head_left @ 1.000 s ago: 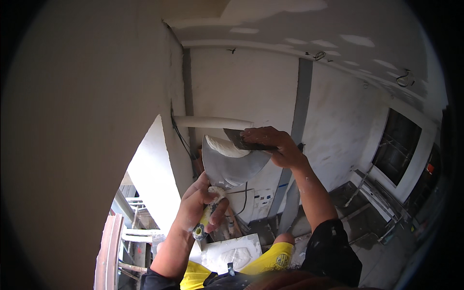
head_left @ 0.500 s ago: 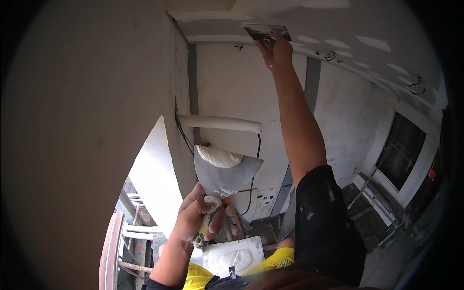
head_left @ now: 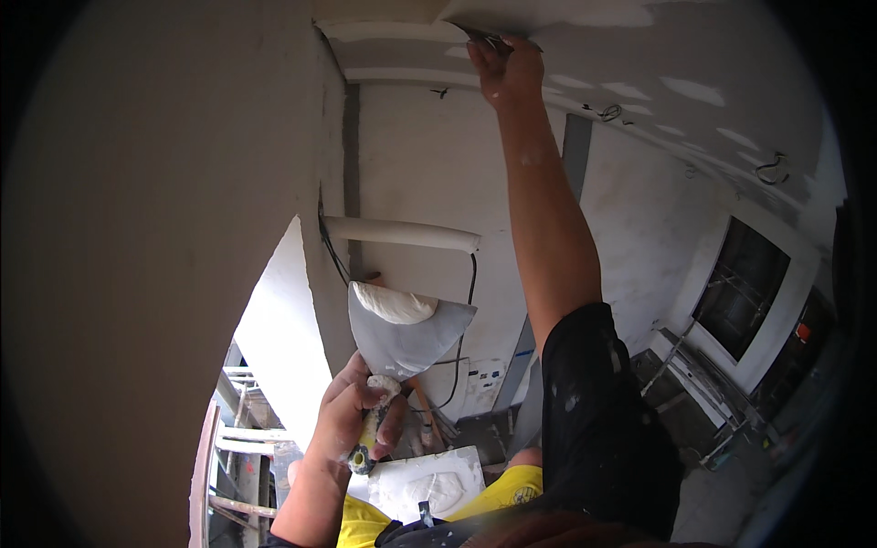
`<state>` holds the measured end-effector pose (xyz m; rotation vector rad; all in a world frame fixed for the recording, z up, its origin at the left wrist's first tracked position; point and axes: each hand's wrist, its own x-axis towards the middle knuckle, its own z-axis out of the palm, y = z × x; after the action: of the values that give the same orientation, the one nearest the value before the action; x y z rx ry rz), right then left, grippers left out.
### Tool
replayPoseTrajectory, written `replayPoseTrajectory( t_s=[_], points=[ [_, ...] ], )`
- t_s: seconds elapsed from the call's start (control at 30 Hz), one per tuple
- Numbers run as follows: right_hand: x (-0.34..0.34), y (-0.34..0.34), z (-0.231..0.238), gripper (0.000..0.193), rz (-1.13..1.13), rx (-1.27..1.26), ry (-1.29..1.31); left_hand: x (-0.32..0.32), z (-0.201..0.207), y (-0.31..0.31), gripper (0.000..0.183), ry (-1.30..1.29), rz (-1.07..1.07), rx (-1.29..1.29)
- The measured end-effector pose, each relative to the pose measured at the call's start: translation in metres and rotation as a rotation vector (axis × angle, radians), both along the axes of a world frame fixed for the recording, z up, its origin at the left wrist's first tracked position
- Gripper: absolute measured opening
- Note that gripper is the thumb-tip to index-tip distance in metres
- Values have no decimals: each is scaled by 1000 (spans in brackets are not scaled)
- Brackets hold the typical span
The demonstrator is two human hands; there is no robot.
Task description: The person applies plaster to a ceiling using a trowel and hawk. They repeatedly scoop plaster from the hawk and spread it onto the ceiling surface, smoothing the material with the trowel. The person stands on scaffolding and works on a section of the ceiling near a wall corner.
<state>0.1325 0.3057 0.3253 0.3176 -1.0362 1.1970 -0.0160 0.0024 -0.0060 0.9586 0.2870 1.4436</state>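
Note:
My left hand (head_left: 340, 411) is wrapped around the yellow-and-black handle of a wide putty knife (head_left: 406, 347). A thick lump of white putty (head_left: 395, 304) lies along the far edge of its grey blade. High up, with the arm stretched out, my right hand (head_left: 512, 73) grips a thin flat scraper (head_left: 477, 35), pressed to the ceiling (head_left: 630, 50). Most of that scraper is hidden by the fingers and seen edge-on. Pale smoothed patches run across the ceiling beside it.
A plain wall (head_left: 155, 228) fills the left side, with a bright opening (head_left: 288, 310) beside it. Ahead, a pale pipe (head_left: 402, 233) juts from the wall. Wire loops (head_left: 772, 171) hang from the ceiling. Below lies a putty-smeared white board (head_left: 388, 484). A dark window (head_left: 744, 288) is at right.
My right hand has moved up and slightly left with the scraper, whose face has tilted to nearly edge-on. The putty knife stays in my left hand; the whole view has shifted slightly.

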Motion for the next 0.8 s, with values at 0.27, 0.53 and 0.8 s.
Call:
replayPoseTrajectory(
  t_s=[0.27,0.53,0.8],
  points=[
    [18,-64,-1,36,6,179,21,11,8,-7,52,91,42,19],
    [31,-131,-3,11,12,258,63,13,12,-11,50,79,-26,25],
    [40,-217,-11,16,-105,330,113,18,15,-15,49,90,-14,-9]
  ],
)
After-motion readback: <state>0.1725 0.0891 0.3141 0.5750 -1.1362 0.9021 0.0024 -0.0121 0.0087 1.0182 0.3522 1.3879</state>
